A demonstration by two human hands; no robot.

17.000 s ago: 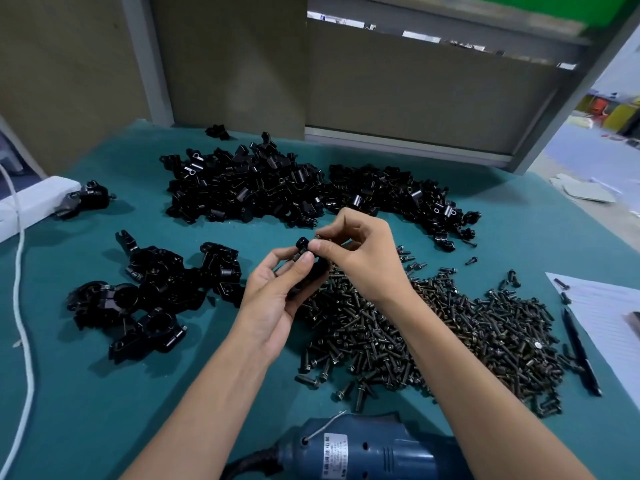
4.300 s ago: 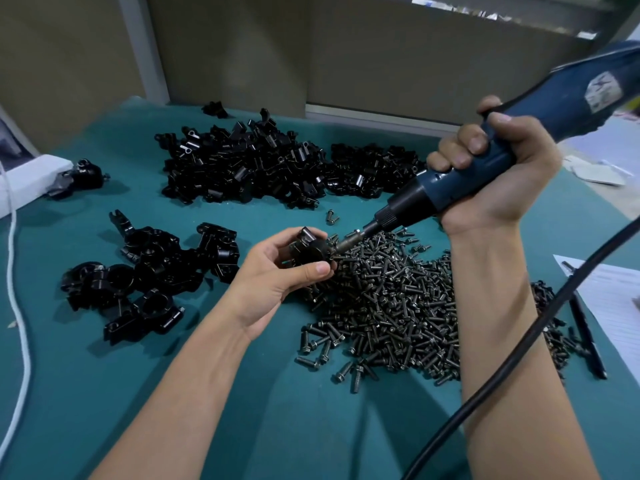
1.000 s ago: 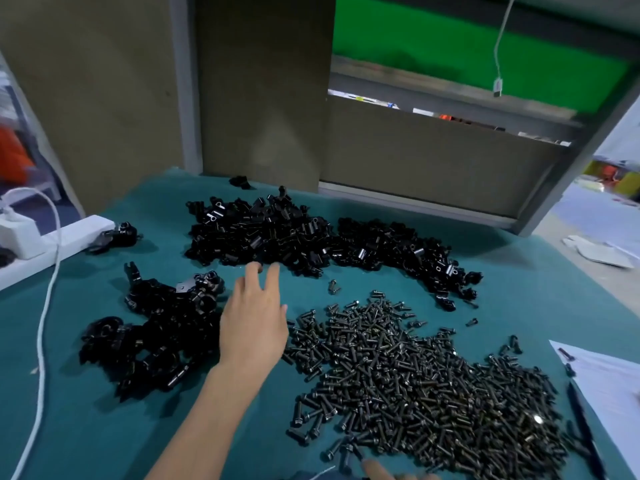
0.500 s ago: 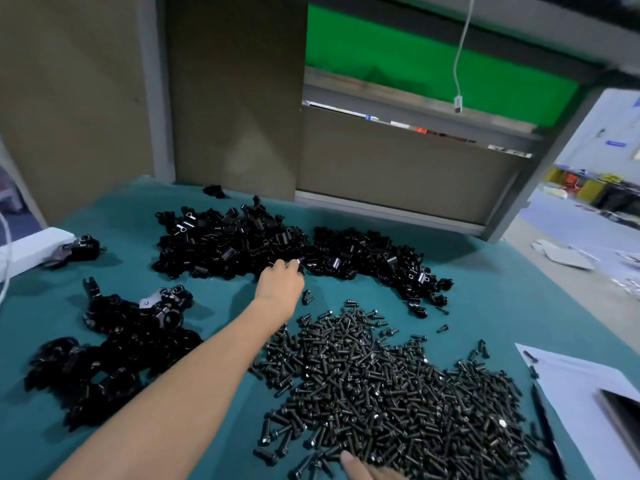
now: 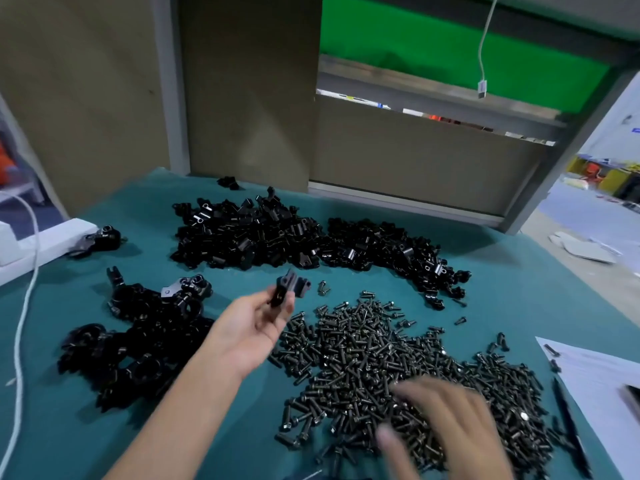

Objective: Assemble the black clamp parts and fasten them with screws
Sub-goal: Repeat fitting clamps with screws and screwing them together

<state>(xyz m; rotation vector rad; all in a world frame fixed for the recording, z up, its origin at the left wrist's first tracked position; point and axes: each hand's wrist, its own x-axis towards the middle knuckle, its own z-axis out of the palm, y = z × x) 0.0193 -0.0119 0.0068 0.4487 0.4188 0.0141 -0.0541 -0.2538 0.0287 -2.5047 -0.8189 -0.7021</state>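
Note:
My left hand (image 5: pixel 251 329) is palm up over the green mat and pinches a black clamp part (image 5: pixel 289 291) at its fingertips. My right hand (image 5: pixel 440 427), blurred with its fingers spread, hovers over the near side of a big pile of dark screws (image 5: pixel 398 362); nothing shows in it. A long heap of loose black clamp parts (image 5: pixel 277 233) lies at the back. Assembled black clamps (image 5: pixel 138 337) are heaped at the left.
A white power strip (image 5: pixel 41 244) with a white cable (image 5: pixel 24 317) sits at the left edge, one clamp (image 5: pixel 100 240) beside it. White paper (image 5: pixel 602 379) and a black pen (image 5: pixel 571 427) lie at the right. A brown panel wall (image 5: pixel 242 98) rises behind the table.
My left hand drew back from the far heap with a clamp part pinched in it. My right hand came up from the bottom edge over the screw pile.

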